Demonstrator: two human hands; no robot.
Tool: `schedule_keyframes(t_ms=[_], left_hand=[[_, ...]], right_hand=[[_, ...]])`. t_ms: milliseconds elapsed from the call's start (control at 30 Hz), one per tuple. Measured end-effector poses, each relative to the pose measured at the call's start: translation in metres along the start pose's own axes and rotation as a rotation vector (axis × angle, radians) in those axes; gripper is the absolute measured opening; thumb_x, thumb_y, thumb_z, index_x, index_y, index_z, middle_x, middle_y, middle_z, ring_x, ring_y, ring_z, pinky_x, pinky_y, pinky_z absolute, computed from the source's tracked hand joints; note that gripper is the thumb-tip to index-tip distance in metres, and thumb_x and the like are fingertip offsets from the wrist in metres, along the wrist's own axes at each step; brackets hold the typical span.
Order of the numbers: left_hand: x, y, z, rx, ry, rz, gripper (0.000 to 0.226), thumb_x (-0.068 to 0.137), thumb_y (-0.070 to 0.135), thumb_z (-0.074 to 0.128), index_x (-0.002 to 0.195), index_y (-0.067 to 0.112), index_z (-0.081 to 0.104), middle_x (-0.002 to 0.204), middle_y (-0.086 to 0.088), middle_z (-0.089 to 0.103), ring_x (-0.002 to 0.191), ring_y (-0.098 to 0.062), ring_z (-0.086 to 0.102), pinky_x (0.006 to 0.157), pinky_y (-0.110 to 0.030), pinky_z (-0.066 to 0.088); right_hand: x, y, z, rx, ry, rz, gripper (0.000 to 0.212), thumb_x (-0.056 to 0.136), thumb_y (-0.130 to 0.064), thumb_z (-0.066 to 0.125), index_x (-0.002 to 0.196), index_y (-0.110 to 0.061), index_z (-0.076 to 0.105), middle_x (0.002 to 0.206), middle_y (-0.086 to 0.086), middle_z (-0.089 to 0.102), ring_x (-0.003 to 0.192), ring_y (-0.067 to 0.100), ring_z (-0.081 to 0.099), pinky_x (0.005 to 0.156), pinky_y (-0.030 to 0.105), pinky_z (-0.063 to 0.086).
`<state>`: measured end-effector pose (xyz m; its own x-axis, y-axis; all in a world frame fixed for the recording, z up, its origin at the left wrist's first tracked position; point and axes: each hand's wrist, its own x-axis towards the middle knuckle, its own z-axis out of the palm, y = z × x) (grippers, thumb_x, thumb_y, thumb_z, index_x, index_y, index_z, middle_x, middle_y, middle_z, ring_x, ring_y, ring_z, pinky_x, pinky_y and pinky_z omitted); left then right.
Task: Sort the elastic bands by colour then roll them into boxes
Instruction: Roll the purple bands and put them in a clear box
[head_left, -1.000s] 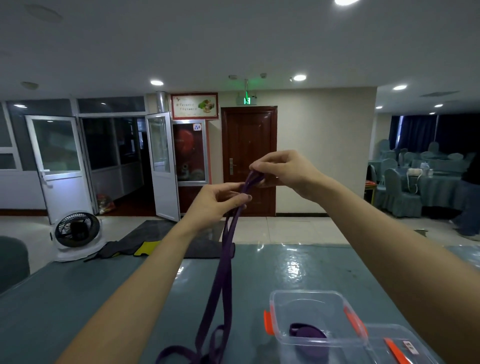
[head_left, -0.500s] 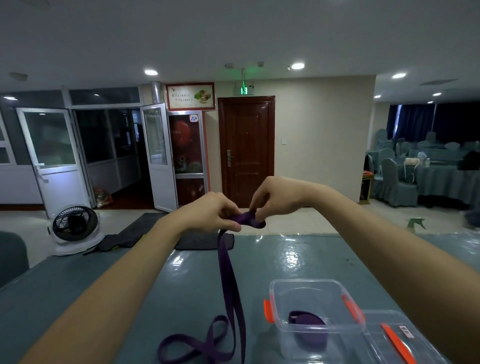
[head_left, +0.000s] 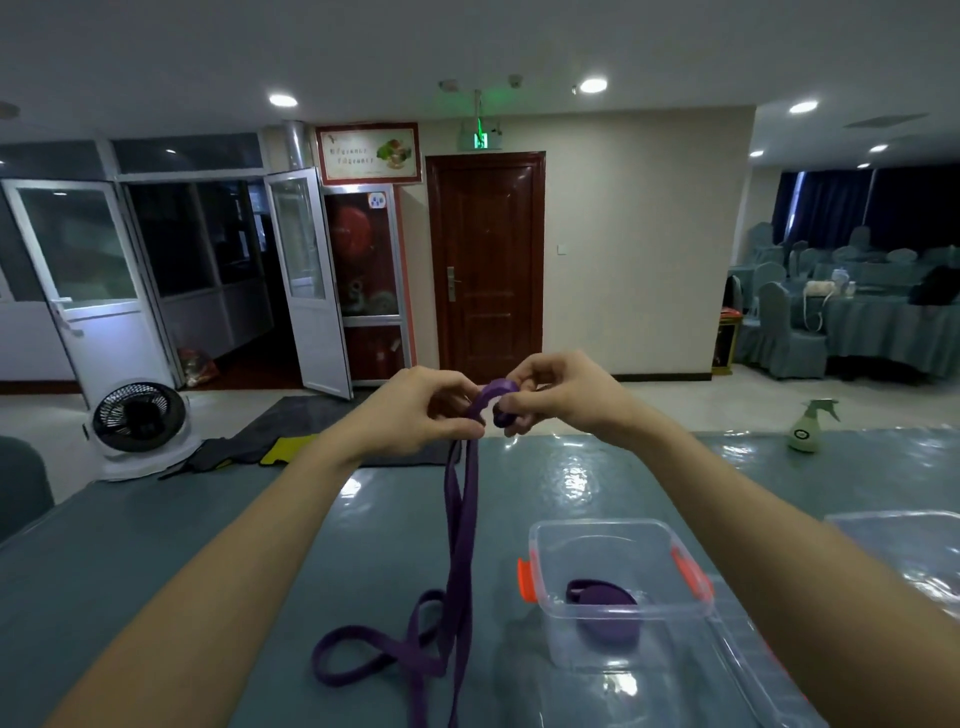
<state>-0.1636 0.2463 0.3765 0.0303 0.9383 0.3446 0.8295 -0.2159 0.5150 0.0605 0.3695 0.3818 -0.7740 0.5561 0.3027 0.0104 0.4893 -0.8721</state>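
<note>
Two hands are raised over the bench (head_left: 156, 561), both on one purple band (head_left: 460, 545). Fan (head_left: 137, 423) sits on the floor far left. Left grip (head_left: 421, 410): fingers curled, pinching the band's doubled strands near the top. The band hangs from there, tail looped on the bench. Right grip (head_left: 556, 395): thumb and fingers pinched round a small coil at the band's top end. Clear box (head_left: 540, 551), further right, holds a rolled purple band (head_left: 602, 608). Spray bottle (head_left: 808, 426) far right.

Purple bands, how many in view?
2. One long band pinched by left hand and right hand, tail looped on the table; one rolled band inside the clear box. Others may be hidden.
</note>
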Motion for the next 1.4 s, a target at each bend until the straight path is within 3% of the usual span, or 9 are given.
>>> schedule_keyframes(t_ms=[167, 467, 600, 767, 867, 967, 1100, 1267, 1400], left_hand=[[-0.003, -0.012, 0.01, -0.265, 0.059, -0.008, 0.035, 0.09, 0.033, 0.09, 0.122, 0.03, 0.077, 0.113, 0.009, 0.083, 0.11, -0.01, 0.078, 0.101, -0.034, 0.059], [-0.001, -0.015, 0.03, -0.548, 0.175, 0.0, 0.041, 0.081, 0.033, 0.091, 0.12, 0.025, 0.082, 0.114, 0.002, 0.084, 0.111, -0.015, 0.08, 0.093, -0.018, 0.06], [-0.005, -0.019, 0.024, -0.437, 0.139, -0.004, 0.036, 0.084, 0.024, 0.093, 0.119, 0.024, 0.083, 0.109, 0.004, 0.085, 0.104, -0.014, 0.081, 0.093, -0.021, 0.062], [-0.003, -0.014, 0.016, -0.13, -0.062, -0.015, 0.031, 0.088, 0.027, 0.092, 0.118, 0.027, 0.085, 0.102, 0.011, 0.085, 0.098, -0.012, 0.082, 0.092, -0.029, 0.066], [0.0, -0.009, 0.015, -0.119, -0.066, -0.021, 0.031, 0.087, 0.029, 0.093, 0.117, 0.027, 0.085, 0.101, 0.01, 0.085, 0.097, -0.011, 0.082, 0.093, -0.034, 0.066], [-0.001, -0.007, 0.014, -0.119, -0.052, -0.026, 0.031, 0.086, 0.032, 0.093, 0.115, 0.028, 0.084, 0.101, 0.009, 0.085, 0.097, -0.011, 0.082, 0.094, -0.039, 0.066], [0.001, 0.0, 0.022, -0.07, -0.101, -0.06, 0.032, 0.084, 0.029, 0.095, 0.11, 0.026, 0.077, 0.095, 0.008, 0.085, 0.092, -0.011, 0.083, 0.095, -0.045, 0.066], [0.006, 0.009, 0.019, -0.027, -0.087, -0.029, 0.034, 0.084, 0.033, 0.095, 0.109, 0.03, 0.073, 0.096, 0.011, 0.085, 0.092, -0.009, 0.082, 0.09, -0.038, 0.067], [-0.003, 0.006, 0.035, -0.275, 0.161, 0.037, 0.039, 0.081, 0.034, 0.097, 0.116, 0.03, 0.079, 0.106, 0.011, 0.085, 0.102, -0.008, 0.081, 0.089, -0.021, 0.063]], right_hand=[[-0.006, 0.014, 0.011, 0.311, 0.056, -0.007, 0.026, 0.087, 0.001, 0.084, 0.111, -0.001, 0.074, 0.099, 0.027, 0.07, 0.09, 0.037, 0.08, 0.078, 0.032, 0.064], [-0.012, 0.042, 0.036, 0.778, 0.064, 0.022, 0.027, 0.095, 0.005, 0.07, 0.122, 0.003, 0.066, 0.115, 0.024, 0.077, 0.099, 0.034, 0.079, 0.087, 0.034, 0.064], [-0.021, 0.051, 0.032, 0.467, 0.025, 0.067, 0.027, 0.093, -0.009, 0.082, 0.117, -0.005, 0.07, 0.11, 0.019, 0.079, 0.098, 0.039, 0.08, 0.086, 0.041, 0.064], [-0.022, 0.038, 0.019, -0.19, -0.005, 0.016, 0.027, 0.087, -0.027, 0.09, 0.112, -0.026, 0.078, 0.099, -0.004, 0.081, 0.08, 0.017, 0.081, 0.071, 0.028, 0.062], [-0.022, 0.037, 0.021, -0.318, 0.039, -0.02, 0.018, 0.091, -0.024, 0.087, 0.106, -0.026, 0.078, 0.087, -0.007, 0.082, 0.08, 0.009, 0.079, 0.079, 0.029, 0.064], [-0.025, 0.043, 0.026, -0.269, 0.027, 0.003, 0.018, 0.094, -0.021, 0.084, 0.11, -0.02, 0.076, 0.091, -0.001, 0.083, 0.081, 0.011, 0.081, 0.083, 0.031, 0.066], [-0.022, 0.038, 0.021, -0.504, -0.036, 0.017, 0.036, 0.084, -0.037, 0.092, 0.113, -0.021, 0.08, 0.086, -0.005, 0.08, 0.078, 0.011, 0.077, 0.076, 0.029, 0.066], [-0.024, 0.04, 0.016, -0.217, -0.015, 0.028, 0.029, 0.083, -0.025, 0.093, 0.108, -0.013, 0.081, 0.084, 0.0, 0.083, 0.077, 0.016, 0.082, 0.075, 0.027, 0.066], [-0.037, 0.052, 0.022, 0.221, 0.177, -0.051, 0.023, 0.086, -0.015, 0.09, 0.108, -0.014, 0.084, 0.091, 0.015, 0.082, 0.084, 0.031, 0.082, 0.079, 0.035, 0.066]])
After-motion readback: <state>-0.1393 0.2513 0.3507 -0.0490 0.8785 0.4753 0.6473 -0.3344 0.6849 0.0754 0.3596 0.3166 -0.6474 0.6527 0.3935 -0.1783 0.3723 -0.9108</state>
